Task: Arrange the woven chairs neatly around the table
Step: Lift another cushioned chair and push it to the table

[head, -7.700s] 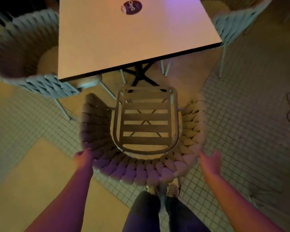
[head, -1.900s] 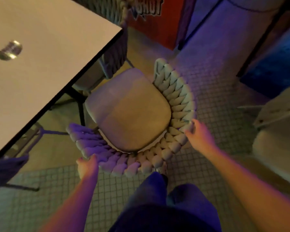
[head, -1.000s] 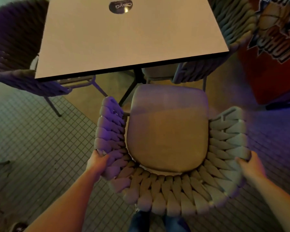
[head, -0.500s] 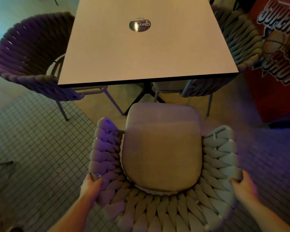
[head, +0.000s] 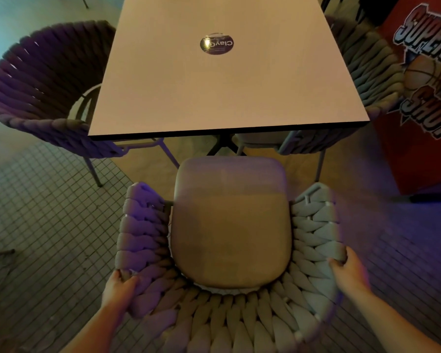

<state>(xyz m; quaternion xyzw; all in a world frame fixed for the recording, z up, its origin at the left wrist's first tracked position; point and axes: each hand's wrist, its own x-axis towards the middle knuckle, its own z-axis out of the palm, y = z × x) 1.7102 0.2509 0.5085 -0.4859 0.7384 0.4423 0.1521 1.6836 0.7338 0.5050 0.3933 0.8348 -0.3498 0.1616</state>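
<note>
Table (head: 224,87) sits at 12 o'clock, the woven chair (head: 229,250) right below it facing in. My left hand (head: 119,289) clamps its rim at 8 o'clock, right hand (head: 349,270) at 4.

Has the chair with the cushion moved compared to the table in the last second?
Yes. The chair has backed slightly away from the table edge, toward the person.

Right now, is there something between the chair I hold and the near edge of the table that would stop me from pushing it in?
Nothing visible blocks it. Both the left hand and right hand grip the woven chair, and only bare floor lies before the table. The table's central base stands further in, under the top.
</note>
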